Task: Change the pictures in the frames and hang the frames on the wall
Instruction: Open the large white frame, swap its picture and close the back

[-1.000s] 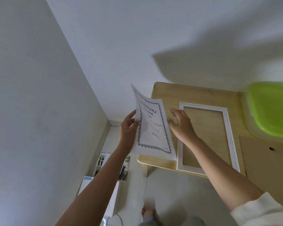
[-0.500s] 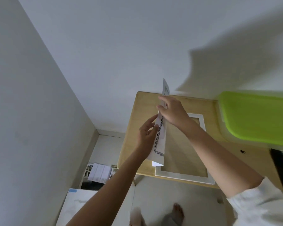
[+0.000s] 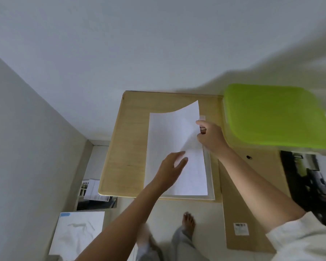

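A white paper sheet lies blank side up over the white picture frame on the small wooden table. Only the frame's right and near edges show past the sheet. The sheet's far right corner curls up. My right hand pinches the sheet's right edge near that corner. With straight fingers, my left hand rests on the lower middle of the sheet.
A lime green lid sits at the right. A brown backing board with a sticker lies right of the frame. A dark printed picture is at far right. Booklets and white packaging lie on the floor at left. My feet stand below the table edge.
The printed sheet, held upright on edge in both hands before, has been turned over and now lies face down on the frame. My left hand has let go and flattened onto it.
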Available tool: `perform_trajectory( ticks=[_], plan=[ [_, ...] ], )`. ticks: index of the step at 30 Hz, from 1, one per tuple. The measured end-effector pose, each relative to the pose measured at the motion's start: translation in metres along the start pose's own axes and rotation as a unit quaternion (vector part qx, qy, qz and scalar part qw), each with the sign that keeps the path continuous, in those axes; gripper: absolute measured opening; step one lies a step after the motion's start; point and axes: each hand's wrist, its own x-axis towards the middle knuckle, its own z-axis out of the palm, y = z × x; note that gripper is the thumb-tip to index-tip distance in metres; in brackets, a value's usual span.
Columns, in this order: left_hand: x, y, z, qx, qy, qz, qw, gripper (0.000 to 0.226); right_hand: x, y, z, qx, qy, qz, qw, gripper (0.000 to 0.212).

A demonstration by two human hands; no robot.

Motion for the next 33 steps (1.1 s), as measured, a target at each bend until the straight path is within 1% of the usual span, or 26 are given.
perform_trajectory(
  ticks=[1,3,4,6,8,10,12,14,16,19,22,24,27,33],
  plan=[
    [0.002,-0.012,0.004,0.071,0.010,0.007,0.997,0.043,0.002,0.010,0.000,0.008,-0.004,0.011,1.000,0.045],
    [0.002,-0.032,0.010,0.198,0.024,0.021,0.980,0.045,0.005,0.031,0.002,0.020,-0.008,0.034,0.999,0.048],
    [0.002,-0.039,0.013,0.244,0.026,0.024,0.969,0.048,0.007,0.040,0.003,0.022,-0.009,0.044,0.999,0.051],
    [-0.002,-0.045,0.019,0.292,0.028,0.029,0.955,0.059,0.009,0.057,0.006,0.018,-0.010,0.052,0.998,0.054],
    [-0.004,-0.044,0.026,0.307,0.026,0.036,0.951,0.075,0.009,0.068,0.010,0.013,-0.006,0.049,0.999,0.053],
    [-0.004,-0.040,0.033,0.314,0.011,0.033,0.949,0.081,0.010,0.075,0.012,0.002,0.000,0.042,0.999,0.052],
    [-0.003,-0.034,0.037,0.317,0.005,0.027,0.948,0.077,0.010,0.080,0.013,-0.016,0.006,0.036,0.999,0.053],
    [0.000,-0.033,0.038,0.325,0.005,0.025,0.946,0.060,0.010,0.083,0.014,-0.037,0.003,0.031,0.999,0.054],
    [-0.001,-0.032,0.036,0.327,0.030,0.024,0.944,0.054,0.010,0.086,0.017,-0.060,-0.013,0.031,0.998,0.056],
    [0.000,-0.039,0.029,0.347,0.073,0.009,0.935,0.053,0.008,0.088,0.024,-0.093,-0.043,0.037,0.994,0.057],
    [-0.002,-0.052,0.019,0.391,0.091,-0.009,0.916,0.054,0.007,0.087,0.031,-0.141,-0.044,0.029,0.989,0.058],
    [-0.004,-0.060,0.014,0.410,0.089,-0.011,0.908,0.056,0.006,0.085,0.036,-0.161,-0.036,0.024,0.986,0.057],
    [-0.008,-0.065,0.013,0.419,0.071,-0.012,0.905,0.057,0.006,0.081,0.040,-0.186,-0.029,0.023,0.982,0.056],
    [-0.011,-0.068,0.011,0.425,0.069,0.001,0.903,0.057,0.004,0.077,0.043,-0.193,-0.021,0.030,0.980,0.056]
  ],
)
